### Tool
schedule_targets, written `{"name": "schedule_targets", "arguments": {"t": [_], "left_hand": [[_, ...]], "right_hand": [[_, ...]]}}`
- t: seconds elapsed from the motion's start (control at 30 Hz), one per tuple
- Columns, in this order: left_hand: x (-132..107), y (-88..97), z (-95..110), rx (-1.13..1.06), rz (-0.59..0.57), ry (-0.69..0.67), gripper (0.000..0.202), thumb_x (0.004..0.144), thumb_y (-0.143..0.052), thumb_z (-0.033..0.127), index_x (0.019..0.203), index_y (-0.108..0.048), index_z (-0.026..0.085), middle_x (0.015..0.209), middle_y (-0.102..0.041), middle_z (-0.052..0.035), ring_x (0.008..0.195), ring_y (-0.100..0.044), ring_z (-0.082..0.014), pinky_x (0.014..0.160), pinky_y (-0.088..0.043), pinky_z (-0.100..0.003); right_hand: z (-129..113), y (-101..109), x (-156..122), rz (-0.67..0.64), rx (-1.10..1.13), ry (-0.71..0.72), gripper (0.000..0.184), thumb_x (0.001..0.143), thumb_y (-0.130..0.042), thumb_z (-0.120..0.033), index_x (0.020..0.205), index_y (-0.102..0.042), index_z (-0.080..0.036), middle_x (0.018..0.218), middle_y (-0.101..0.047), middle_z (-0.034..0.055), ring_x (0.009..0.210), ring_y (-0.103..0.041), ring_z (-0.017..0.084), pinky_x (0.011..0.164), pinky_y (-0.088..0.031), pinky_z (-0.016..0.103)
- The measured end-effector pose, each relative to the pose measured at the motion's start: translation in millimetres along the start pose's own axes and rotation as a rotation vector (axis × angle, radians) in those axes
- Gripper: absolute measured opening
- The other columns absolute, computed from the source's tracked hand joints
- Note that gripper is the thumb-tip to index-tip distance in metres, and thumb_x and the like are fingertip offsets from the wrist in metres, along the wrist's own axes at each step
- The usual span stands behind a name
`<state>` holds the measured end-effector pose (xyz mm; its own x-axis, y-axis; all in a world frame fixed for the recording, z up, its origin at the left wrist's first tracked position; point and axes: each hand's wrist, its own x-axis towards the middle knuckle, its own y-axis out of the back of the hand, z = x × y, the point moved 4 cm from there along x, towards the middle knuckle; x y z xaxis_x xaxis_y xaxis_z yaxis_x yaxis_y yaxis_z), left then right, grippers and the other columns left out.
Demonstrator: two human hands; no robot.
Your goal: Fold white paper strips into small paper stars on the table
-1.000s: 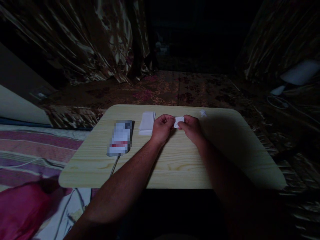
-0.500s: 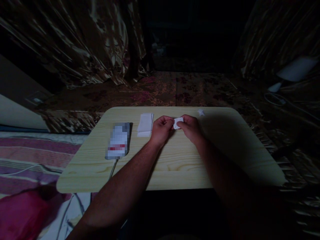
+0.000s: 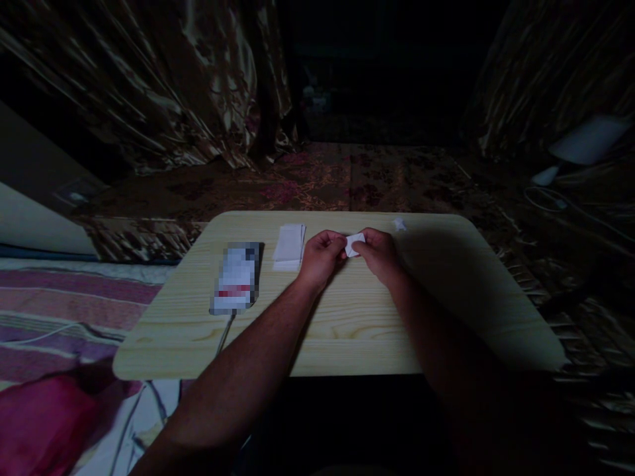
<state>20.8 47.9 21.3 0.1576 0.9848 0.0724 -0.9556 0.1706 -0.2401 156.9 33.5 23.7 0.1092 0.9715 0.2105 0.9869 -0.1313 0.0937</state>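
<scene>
A small white piece of folded paper (image 3: 354,243) is pinched between both my hands above the far middle of a light wooden table (image 3: 347,330). My left hand (image 3: 321,256) grips its left edge with curled fingers. My right hand (image 3: 379,253) grips its right edge, fingers closed. A stack of white paper slips (image 3: 289,246) lies just left of my left hand. A tiny folded white paper shape (image 3: 399,225) rests near the table's far edge, right of my right hand.
A phone (image 3: 236,277) with a cable lies on the table's left part. Patterned carpet and shiny drapes surround the table. Striped bedding (image 3: 59,311) and a red cloth (image 3: 44,423) lie to the left. The room is dim.
Both hands stay together on the small paper, fingers shifting only slightly. The view has moved a little.
</scene>
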Motion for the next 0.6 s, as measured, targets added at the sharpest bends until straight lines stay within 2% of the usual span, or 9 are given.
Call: {"name": "schedule_targets", "arguments": {"t": [0.6], "left_hand": [[-0.2,-1.5,2.6,0.026,-0.016,-0.061,0.017,0.072,-0.068,0.032,0.073,-0.06,0.017,0.05,-0.056,0.003,0.044,-0.047,-0.008,0.046,-0.035,-0.02]], "right_hand": [[-2.6,1.0,0.1,0.009,-0.024,-0.012,0.011,0.067,-0.057,-0.026,0.073,-0.059,-0.018,0.064,-0.06,-0.0023,0.06,-0.053,0.013,0.055,-0.039,0.024]]}}
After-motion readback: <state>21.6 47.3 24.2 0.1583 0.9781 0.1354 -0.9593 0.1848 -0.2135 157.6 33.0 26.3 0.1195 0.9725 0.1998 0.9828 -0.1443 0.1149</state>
